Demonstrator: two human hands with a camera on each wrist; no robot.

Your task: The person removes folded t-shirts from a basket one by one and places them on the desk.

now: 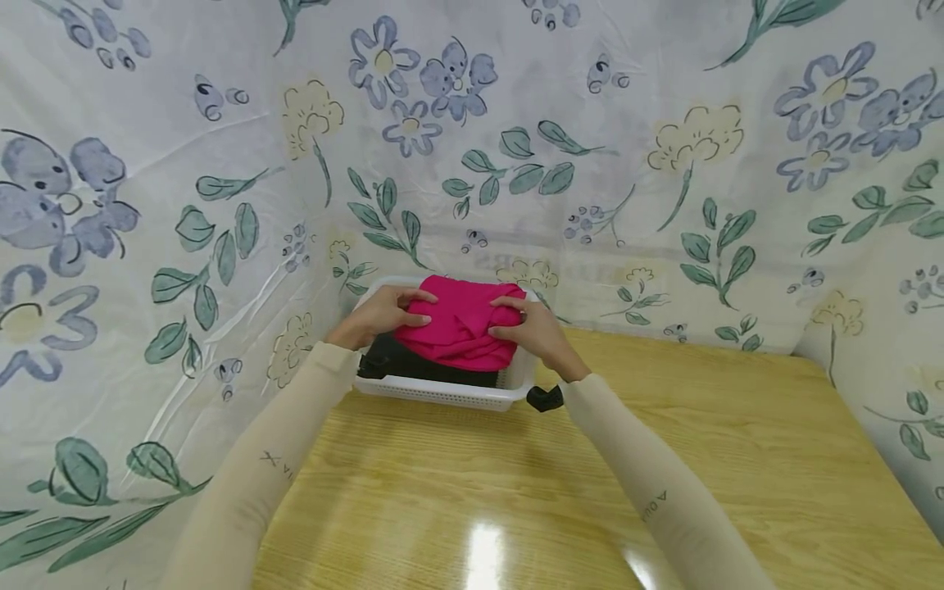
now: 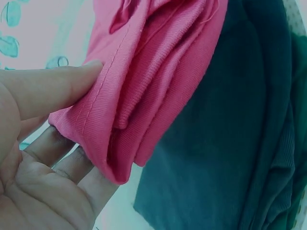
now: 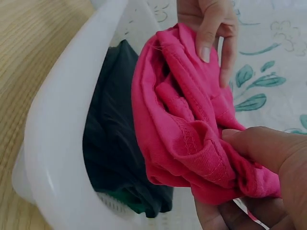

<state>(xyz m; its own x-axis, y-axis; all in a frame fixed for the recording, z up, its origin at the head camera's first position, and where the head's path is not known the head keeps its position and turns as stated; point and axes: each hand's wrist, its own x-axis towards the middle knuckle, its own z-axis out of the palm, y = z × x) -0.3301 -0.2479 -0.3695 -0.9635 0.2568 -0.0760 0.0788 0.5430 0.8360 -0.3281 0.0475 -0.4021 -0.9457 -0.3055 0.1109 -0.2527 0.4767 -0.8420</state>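
Observation:
A folded bright pink garment is held between both hands over a white plastic basket. My left hand grips its left end, thumb on top and fingers underneath, as the left wrist view shows. At the opposite end my right hand pinches the cloth the same way, with fingers beneath it. Stitched hems and stacked layers show along the garment's near side. Dark folded cloth lies in the basket under and in front of the pink one. A bit of green cloth peeks out beneath the dark cloth.
The basket stands on a wooden table, close against a floral-patterned sheet that hangs behind and to the left. Black wrist-worn devices show at both wrists, the right one beside the basket's right corner.

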